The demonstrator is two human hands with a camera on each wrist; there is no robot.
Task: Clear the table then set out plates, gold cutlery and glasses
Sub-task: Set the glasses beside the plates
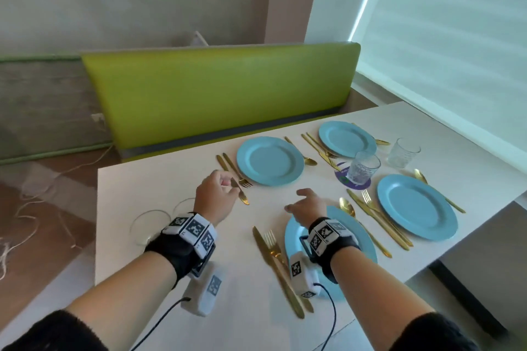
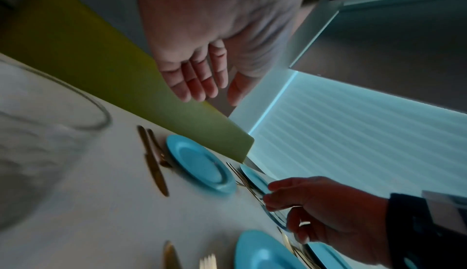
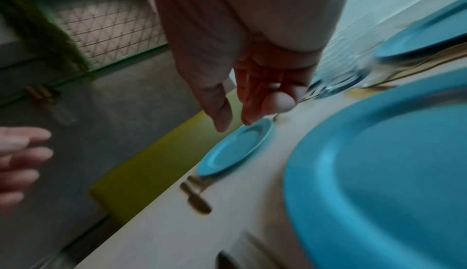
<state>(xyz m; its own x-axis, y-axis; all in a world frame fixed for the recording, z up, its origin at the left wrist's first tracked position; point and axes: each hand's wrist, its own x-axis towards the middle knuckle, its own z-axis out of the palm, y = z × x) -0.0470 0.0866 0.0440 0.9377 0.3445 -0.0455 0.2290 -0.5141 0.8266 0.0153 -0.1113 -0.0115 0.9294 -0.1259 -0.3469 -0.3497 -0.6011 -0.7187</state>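
Note:
Four blue plates lie on the white table [image 1: 159, 179], each with gold cutlery beside it. My left hand [image 1: 221, 191] hovers over the gold knife [image 1: 243, 197] left of the far-left plate [image 1: 269, 161]. In the left wrist view its fingers [image 2: 199, 85] hang relaxed and empty above that knife [image 2: 155, 165]. My right hand [image 1: 305, 202] floats with fingers spread over the near plate [image 1: 352, 226] and holds nothing; its fingers [image 3: 222, 117] also look empty in the right wrist view. Two patterned glasses [image 1: 363, 167] [image 1: 403, 152] stand between the right-hand plates.
A clear glass [image 1: 149, 226] stands on the table just left of my left wrist. A purple coaster [image 1: 342, 178] sits under the nearer patterned glass. A green bench back [image 1: 216, 94] runs along the far table edge. Cables trail on the floor at the left.

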